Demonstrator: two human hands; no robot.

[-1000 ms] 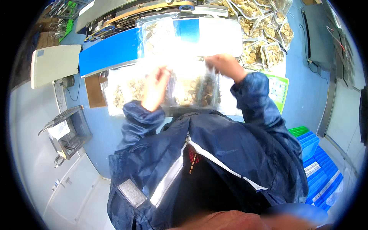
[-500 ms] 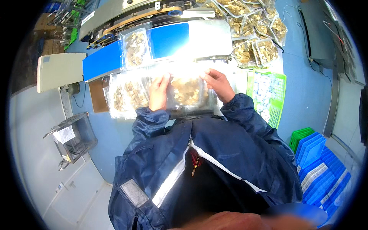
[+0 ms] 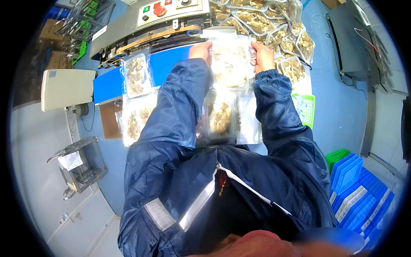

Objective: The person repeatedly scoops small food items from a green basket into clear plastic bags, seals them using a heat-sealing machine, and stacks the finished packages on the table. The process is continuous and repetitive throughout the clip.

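A clear bag with a tray of dried mushrooms [image 3: 230, 64] is stretched between my two hands, at the right end of the machine's blue belt. My left hand [image 3: 200, 51] grips its left upper edge, fingers partly hidden. On the opposite side, my right hand [image 3: 262, 57] pinches the bag's right edge. Another bagged tray [image 3: 137, 75] rests on the blue belt [image 3: 112, 85] to the left. Nearer my body sits one more bagged tray [image 3: 220, 115], below the held one. Further bagged trays [image 3: 139, 118] lie at the left, partly covered by my left sleeve.
Behind the belt stands the sealing machine [image 3: 171, 15] with a red knob. Many filled trays [image 3: 261, 19] are piled at the back right. A green basket [image 3: 309, 112] is right of my right arm. Blue crates [image 3: 361, 192] are stacked at the lower right.
Both hands have moved away from my body to the machine, now with a bagged tray held up between them. The bagged tray on the belt has shifted left.
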